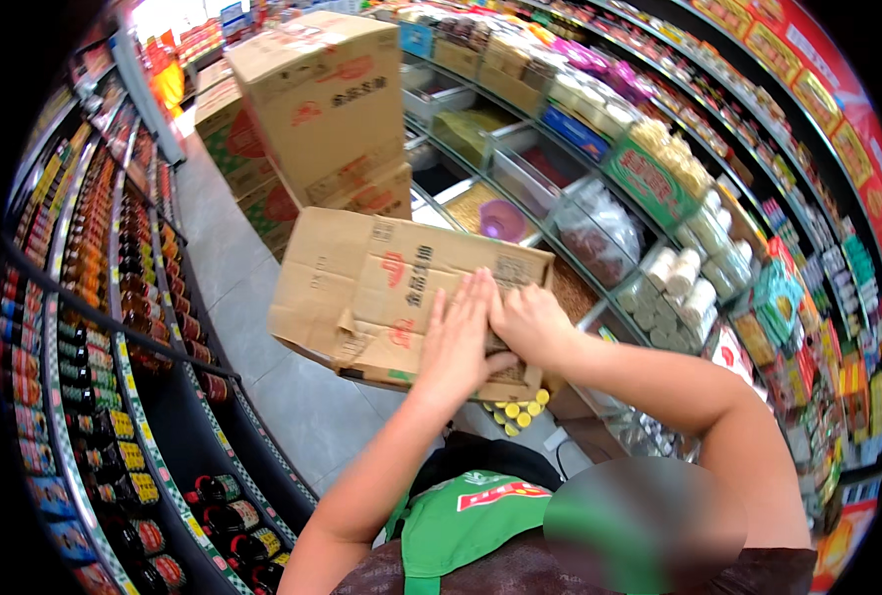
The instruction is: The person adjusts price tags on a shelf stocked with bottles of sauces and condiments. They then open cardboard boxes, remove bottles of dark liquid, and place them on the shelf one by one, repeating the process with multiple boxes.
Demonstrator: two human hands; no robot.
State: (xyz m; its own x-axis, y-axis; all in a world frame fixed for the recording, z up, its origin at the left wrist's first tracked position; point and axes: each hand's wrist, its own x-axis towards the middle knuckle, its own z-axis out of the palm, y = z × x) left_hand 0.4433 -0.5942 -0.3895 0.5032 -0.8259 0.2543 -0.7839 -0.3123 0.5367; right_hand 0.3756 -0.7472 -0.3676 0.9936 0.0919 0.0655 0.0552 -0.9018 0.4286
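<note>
A brown cardboard carton [381,282] with printed sides lies before me, its near left edge creased and a bit torn. My left hand [461,335] rests flat on the carton's printed face, fingers stretched out and pointing away from me. Right beside it, my right hand [530,320] presses on the same face with its fingers curled; whether it grips an edge or tape there is hidden. The two hands touch or nearly touch.
Stacked cartons [337,111] stand just beyond. Bottle shelves [143,320] line the left side. On the right are bins of dry goods [537,167], a purple scoop [502,221] and packed shelves. Yellow-capped bottles [515,413] stand below the carton.
</note>
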